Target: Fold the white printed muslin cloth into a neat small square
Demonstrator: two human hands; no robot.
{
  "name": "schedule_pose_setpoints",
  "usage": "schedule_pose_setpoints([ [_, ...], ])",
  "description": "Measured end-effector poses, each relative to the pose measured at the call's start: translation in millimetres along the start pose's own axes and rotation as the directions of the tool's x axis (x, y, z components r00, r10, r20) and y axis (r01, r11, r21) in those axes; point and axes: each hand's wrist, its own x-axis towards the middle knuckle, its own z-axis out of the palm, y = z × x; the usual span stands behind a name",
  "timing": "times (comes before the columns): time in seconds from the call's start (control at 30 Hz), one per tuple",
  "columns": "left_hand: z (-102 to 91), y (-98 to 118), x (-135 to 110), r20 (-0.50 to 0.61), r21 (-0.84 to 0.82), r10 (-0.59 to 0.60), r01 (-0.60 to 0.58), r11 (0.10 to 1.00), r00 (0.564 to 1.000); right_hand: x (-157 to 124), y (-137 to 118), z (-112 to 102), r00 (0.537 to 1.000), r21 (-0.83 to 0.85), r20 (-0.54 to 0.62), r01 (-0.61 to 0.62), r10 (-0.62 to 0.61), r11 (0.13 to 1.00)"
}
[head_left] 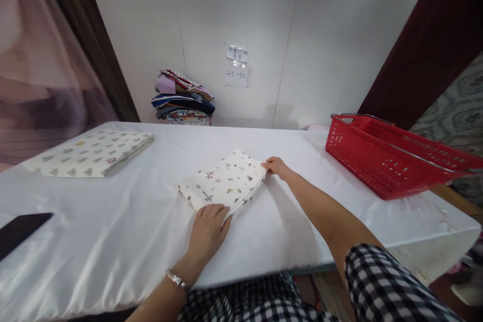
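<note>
A folded white cloth [226, 181] with small printed figures lies at the middle of the white-covered table. My left hand [211, 224] rests on its near corner, fingers stretched out over the fabric and thumb apart. At the far right corner, my right hand [275, 166] pinches the cloth's edge between thumb and fingers. The layers show along the right side of the fold. Farther left lies another folded cloth [90, 153], cream with grey cloud-like prints, touched by neither hand.
A red plastic basket [362, 156] with metal handles stands at the right end of the white tablecloth [124, 231]. A dark flat object [22, 229] lies at the left edge. Behind the table is a stack of folded fabrics [184, 98] against the wall, near paper signs [237, 74].
</note>
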Motion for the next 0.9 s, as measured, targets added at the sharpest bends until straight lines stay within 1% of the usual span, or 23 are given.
schedule_pose_setpoints([
  [0.07,-0.2,0,0,-0.02,0.013,0.002,-0.002,1.0,1.0,0,-4,3,1.0,0.019,0.013,0.017,-0.017,1.0],
  [0.13,-0.5,0,-1,-0.034,0.023,0.012,-0.012,1.0,0.999,-1,-5,4,1.0,0.003,0.03,-0.003,0.003,1.0],
  [0.27,-0.1,0,-1,-0.04,0.034,0.027,-0.025,0.999,0.999,-1,-1,0,0.996,-0.102,0.045,-0.069,0.074,0.992],
  [0.43,2.0,0,-1,-0.038,0.031,0.022,-0.02,0.999,0.999,1,-3,-6,0.99,-0.22,0.065,-0.11,0.127,0.969],
  [0.7,3.5,-1,-3,-0.045,0.006,0.004,-0.004,1.0,0.999,1,-14,0,0.991,-0.249,0.085,-0.081,0.105,0.965],
  [0.9,3.4,-2,-3,-0.051,-0.006,-0.007,0.007,1.0,0.999,2,-11,-1,0.984,-0.401,0.092,-0.101,0.15,0.91],
])
